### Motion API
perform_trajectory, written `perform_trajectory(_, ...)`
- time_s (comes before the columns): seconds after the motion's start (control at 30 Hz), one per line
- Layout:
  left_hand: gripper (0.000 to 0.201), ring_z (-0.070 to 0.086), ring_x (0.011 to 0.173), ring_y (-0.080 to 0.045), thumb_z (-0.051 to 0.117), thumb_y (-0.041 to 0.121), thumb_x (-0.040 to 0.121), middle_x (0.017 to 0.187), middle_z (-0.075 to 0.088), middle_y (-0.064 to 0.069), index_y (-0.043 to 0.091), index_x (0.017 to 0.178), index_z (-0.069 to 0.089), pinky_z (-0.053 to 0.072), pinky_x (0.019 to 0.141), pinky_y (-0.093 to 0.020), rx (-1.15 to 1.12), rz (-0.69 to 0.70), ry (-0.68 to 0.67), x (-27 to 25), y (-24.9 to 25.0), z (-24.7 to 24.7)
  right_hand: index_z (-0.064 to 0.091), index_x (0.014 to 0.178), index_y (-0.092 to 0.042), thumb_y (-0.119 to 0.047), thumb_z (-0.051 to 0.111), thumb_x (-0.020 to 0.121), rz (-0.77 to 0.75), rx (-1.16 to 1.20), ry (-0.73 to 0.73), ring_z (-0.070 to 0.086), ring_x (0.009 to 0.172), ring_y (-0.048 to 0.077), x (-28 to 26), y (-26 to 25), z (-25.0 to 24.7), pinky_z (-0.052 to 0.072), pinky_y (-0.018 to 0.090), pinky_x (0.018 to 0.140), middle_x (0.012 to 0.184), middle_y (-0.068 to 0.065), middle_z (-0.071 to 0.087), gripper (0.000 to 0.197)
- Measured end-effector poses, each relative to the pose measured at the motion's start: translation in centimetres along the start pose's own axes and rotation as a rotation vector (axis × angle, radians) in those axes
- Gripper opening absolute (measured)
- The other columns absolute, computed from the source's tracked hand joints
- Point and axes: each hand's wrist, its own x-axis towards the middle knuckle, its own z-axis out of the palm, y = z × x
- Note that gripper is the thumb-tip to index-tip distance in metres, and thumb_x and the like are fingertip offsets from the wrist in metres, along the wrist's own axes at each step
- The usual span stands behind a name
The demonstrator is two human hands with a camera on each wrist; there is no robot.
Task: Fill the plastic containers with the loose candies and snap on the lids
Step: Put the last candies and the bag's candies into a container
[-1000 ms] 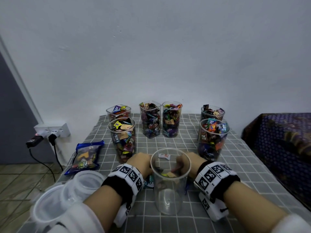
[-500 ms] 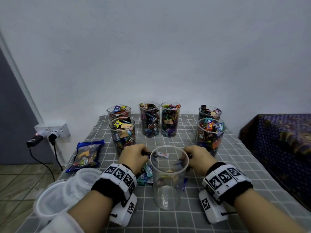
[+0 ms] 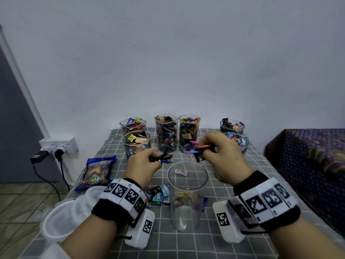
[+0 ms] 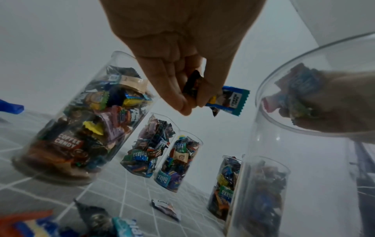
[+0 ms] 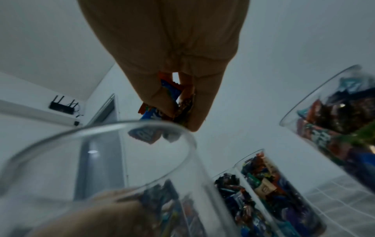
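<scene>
Above the near-empty container (image 3: pixel 187 195) at bench (image 3: pixel 233 249) centre, left hand (image 3: pixel 143 166) and right hand (image 3: pixel 224 157) each pinch wrapped candies (image 3: pixel 164 158); loose ones lie beside its base.

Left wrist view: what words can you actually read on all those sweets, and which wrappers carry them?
"COFFEE CANDY": brown wrapper low in the nearest filled container.
"Relaxa", upside down: teal wrapper in the second container.
"Relaxa", turned sideways: teal wrapper in the third container.
Blue wrapper pinched in the left hand: print too blurred to read.
The other wrappers: too small or blurred.
</scene>
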Motion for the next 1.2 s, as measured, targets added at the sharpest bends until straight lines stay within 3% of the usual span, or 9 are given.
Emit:
perform_trajectory(0.1,0.022,0.056,0.063,-0.027,0.067,0.002,0.076,0.072,0.066,-0.014,0.023,0.070,0.062,0.053,0.066,-0.050,-0.030,0.009,0.012,-0.3,0.2,-0.1,0.058,0.075,-0.019,-0.003,0.062,0.078,-0.111,-0.066,-0.070,0.044,0.071,0.003,-1.0,-0.8,1.0,0.033,0.012,0.065,0.078,-0.012,0.048,0.016)
perform_trajectory(0.2,0.023,0.057,0.063,-0.028,0.068,0.003,0.074,0.071,0.065,-0.014,0.024,0.067,0.063,0.052,0.066,-0.051,-0.060,-0.006,0.024,-0.6,0.2,-0.2,0.058,0.077,-0.014,-0.005,0.060,0.078,-0.187,-0.143,-0.109,0.047,0.071,0.013,-1.9,-0.9,1.7,0.039,0.026,0.064,0.082,-0.009,0.047,0.010)
perform_trajectory(0.3,0.012,0.054,0.059,-0.028,0.067,0.018,0.063,0.066,0.063,-0.013,0.029,0.067,0.065,0.047,0.059,-0.047,-0.119,-0.016,0.009,-0.9,0.3,-0.2,0.057,0.079,-0.013,-0.011,0.054,0.077,-0.225,-0.190,-0.131,0.050,0.073,0.019,-2.2,-1.1,1.7,0.046,0.036,0.064,0.084,-0.004,0.051,0.005)
perform_trajectory(0.47,0.019,0.054,0.060,-0.027,0.064,0.020,0.062,0.068,0.063,-0.014,0.037,0.067,0.066,0.044,0.060,-0.042,-0.131,-0.006,0.002,-1.3,0.8,-0.5,0.058,0.080,-0.013,-0.015,0.047,0.079,-0.254,-0.278,-0.168,0.055,0.081,0.022,-2.8,-1.3,1.9,0.048,0.036,0.066,0.092,0.001,0.058,0.011)
perform_trajectory(0.73,0.025,0.057,0.062,-0.028,0.067,0.001,0.075,0.066,0.063,-0.008,0.024,0.068,0.061,0.051,0.064,-0.049,-0.056,0.048,0.023,-1.4,2.0,-1.0,0.064,0.088,-0.014,-0.032,0.028,0.073,-0.184,-0.123,-0.128,0.055,0.077,0.015,-3.3,-0.9,1.9,0.048,0.033,0.068,0.100,-0.004,0.060,0.043)
perform_trajectory(0.9,0.030,0.057,0.060,-0.023,0.066,0.002,0.077,0.063,0.060,0.002,0.029,0.069,0.058,0.047,0.058,-0.034,0.029,0.135,0.018,-1.9,3.1,-1.1,0.060,0.107,-0.024,-0.047,0.046,0.075,-0.030,0.182,0.072,0.051,0.105,0.000,-5.0,-0.2,2.1,0.046,0.027,0.089,0.109,-0.019,0.053,0.042)
perform_trajectory(1.03,0.019,0.048,0.053,-0.009,0.064,0.004,0.078,0.060,0.055,0.009,0.022,0.077,0.062,0.036,0.051,-0.022,0.158,0.243,-0.013,-3.0,4.6,-1.0,0.030,0.133,-0.040,-0.066,0.065,0.056,0.212,0.392,-0.191,0.037,0.125,-0.005,-6.4,0.8,2.9,0.032,0.018,0.101,0.134,-0.021,0.039,0.089)
perform_trajectory(1.1,0.011,0.053,0.066,-0.011,0.064,0.008,0.079,0.073,0.060,0.007,0.018,0.085,0.065,0.040,0.059,-0.022,0.309,0.350,-0.027,-3.5,5.5,-0.9,0.021,0.137,-0.041,-0.058,0.078,0.054,0.264,0.466,-0.272,0.036,0.124,-0.010,-6.9,1.2,3.4,0.032,0.008,0.096,0.135,-0.019,0.038,0.102)
perform_trajectory(1.2,0.016,0.059,0.088,-0.017,0.060,0.014,0.083,0.093,0.066,0.002,0.016,0.098,0.067,0.045,0.077,-0.029,0.480,0.479,-0.072,-4.2,6.2,-0.5,0.031,0.119,-0.044,-0.028,0.084,0.066,0.261,0.491,-0.270,0.043,0.109,-0.021,-7.1,1.4,3.7,0.038,0.003,0.087,0.121,-0.025,0.046,0.076)
